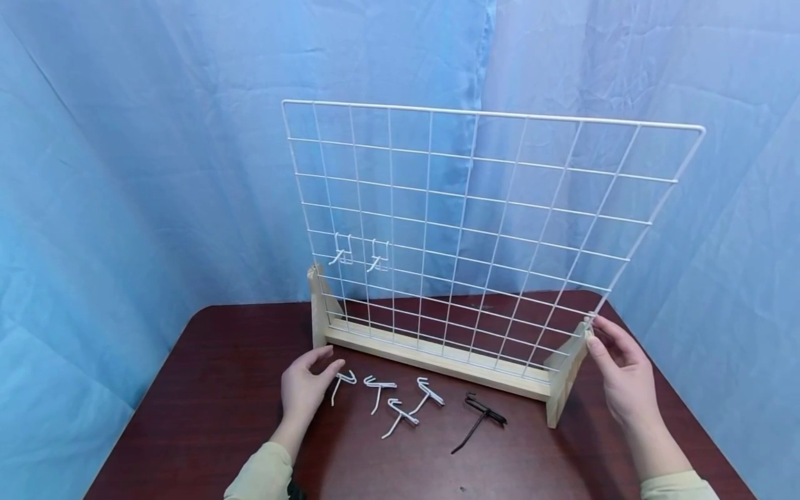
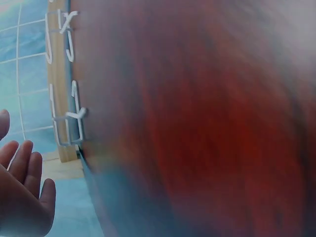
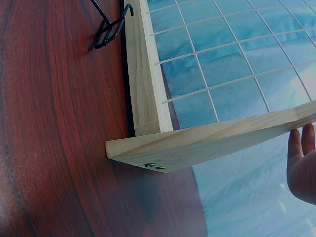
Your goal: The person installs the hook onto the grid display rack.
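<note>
A white wire grid panel (image 1: pixel 494 203) stands upright in a wooden stand (image 1: pixel 431 364). My right hand (image 1: pixel 630 378) pinches the top of the stand's right end piece (image 1: pixel 564 378) between thumb and fingers, where the grid's side meets it. In the right wrist view, fingertips (image 3: pixel 295 143) lie against that wooden piece. My left hand (image 1: pixel 301 389) holds nothing, its fingers loosely bent beside the leftmost white wire hook (image 1: pixel 345 378) on the table. Several more white hooks (image 1: pixel 400 412) and one black hook (image 1: pixel 484 408) lie in front of the stand.
Two white hooks (image 1: pixel 378 262) hang side by side on the grid's lower left. Underneath is a dark red wood-grain table (image 1: pixel 181 410) with rounded far corners. Light blue curtains (image 1: pixel 169 153) surround its back and sides. Two screw heads (image 3: pixel 150 165) show on the end piece.
</note>
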A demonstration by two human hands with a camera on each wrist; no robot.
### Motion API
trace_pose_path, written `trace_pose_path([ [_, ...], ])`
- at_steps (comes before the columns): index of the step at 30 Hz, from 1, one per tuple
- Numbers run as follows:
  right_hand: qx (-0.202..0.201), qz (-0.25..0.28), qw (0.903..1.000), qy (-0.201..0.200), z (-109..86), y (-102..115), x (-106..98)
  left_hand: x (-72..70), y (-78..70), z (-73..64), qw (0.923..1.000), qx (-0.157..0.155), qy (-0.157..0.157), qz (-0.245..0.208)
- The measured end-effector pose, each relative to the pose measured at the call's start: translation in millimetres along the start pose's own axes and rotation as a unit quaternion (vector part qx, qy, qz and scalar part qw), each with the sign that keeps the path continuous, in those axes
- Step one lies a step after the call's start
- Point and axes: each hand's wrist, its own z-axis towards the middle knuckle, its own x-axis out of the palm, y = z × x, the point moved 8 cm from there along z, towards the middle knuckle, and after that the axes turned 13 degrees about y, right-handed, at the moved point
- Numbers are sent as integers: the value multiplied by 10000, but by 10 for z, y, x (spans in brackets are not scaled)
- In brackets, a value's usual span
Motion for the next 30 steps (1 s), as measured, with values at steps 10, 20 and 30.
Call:
trace_pose_path([
  [10,-6,-12,10000,-2,2,5,5,-74,251,-93,9986,-483,164,-157],
  [20,46,-105,9999,2,-1,7,-4,-43,341,-154,9952,-825,532,56],
  [30,22,-30,10000,32,1,9,5,0,416,-177,9899,-1123,868,40],
])
